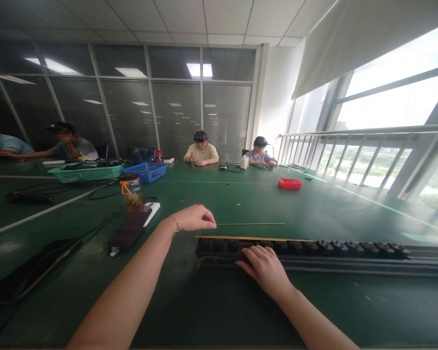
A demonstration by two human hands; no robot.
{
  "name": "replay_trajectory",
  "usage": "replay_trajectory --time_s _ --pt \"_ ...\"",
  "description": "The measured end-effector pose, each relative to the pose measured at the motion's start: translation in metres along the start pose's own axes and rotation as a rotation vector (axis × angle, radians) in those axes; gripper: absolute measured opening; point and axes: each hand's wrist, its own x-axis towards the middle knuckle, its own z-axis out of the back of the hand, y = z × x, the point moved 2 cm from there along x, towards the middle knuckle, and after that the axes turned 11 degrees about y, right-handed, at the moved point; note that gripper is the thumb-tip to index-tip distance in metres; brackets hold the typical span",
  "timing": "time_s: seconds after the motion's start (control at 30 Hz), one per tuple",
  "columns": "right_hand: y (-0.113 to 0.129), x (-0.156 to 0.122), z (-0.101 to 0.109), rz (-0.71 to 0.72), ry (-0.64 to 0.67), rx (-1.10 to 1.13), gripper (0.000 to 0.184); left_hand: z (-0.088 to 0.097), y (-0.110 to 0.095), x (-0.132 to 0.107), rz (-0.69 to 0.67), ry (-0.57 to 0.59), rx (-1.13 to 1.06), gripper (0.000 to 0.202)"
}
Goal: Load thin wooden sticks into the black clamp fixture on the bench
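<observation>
Black rail [314,266] up front, running left-right, right hand [264,266] draped over it, grip hidden, can't tell | brassy strip [253,238] along its far edge | beyond, left hand [195,217] nearer, pinching thin rod [250,224] by its left end, near-parallel!

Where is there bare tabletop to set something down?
Green tabletop shows bare between the forearms, this side of the black strip, and between the strip's right half and the red tray. Left is crowded: dark slab, orange-trimmed jar, blue basket.

A green table [226,198] bears a black rail [300,249], red tray [290,184], perhaps a phone [131,228].
</observation>
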Motion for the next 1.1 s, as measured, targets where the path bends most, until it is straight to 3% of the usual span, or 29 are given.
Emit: replay_trajectory --time_s 0.07,0.17,0.43,0.63,0.8,1.1 --pt "0.000 0.000 0.000 -0.001 0.001 -0.006 0.023 -0.002 -0.010 -0.006 -0.016 0.114 0.023 0.028" --pt "0.000 0.000 0.001 -0.003 0.001 -0.018 0.025 -0.008 -0.013 -0.006 -0.016 0.147 0.047 0.024" --pt "0.001 0.000 -0.001 -0.008 0.023 -0.009 0.024 -0.011 -0.002 0.001 -0.004 0.106 -0.103 0.022" --pt "0.000 0.000 -0.001 -0.011 0.021 0.012 0.022 -0.004 0.002 0.003 -0.036 -0.057 -0.070 0.027" --pt "0.000 -0.001 -0.001 -0.023 0.040 0.022 0.022 -0.006 0.029 0.014 0.094 -0.258 0.063 0.024" --pt "-0.001 0.000 0.001 -0.014 0.004 0.000 0.024 -0.046 0.082 0.036 0.241 -0.315 0.210 0.014"
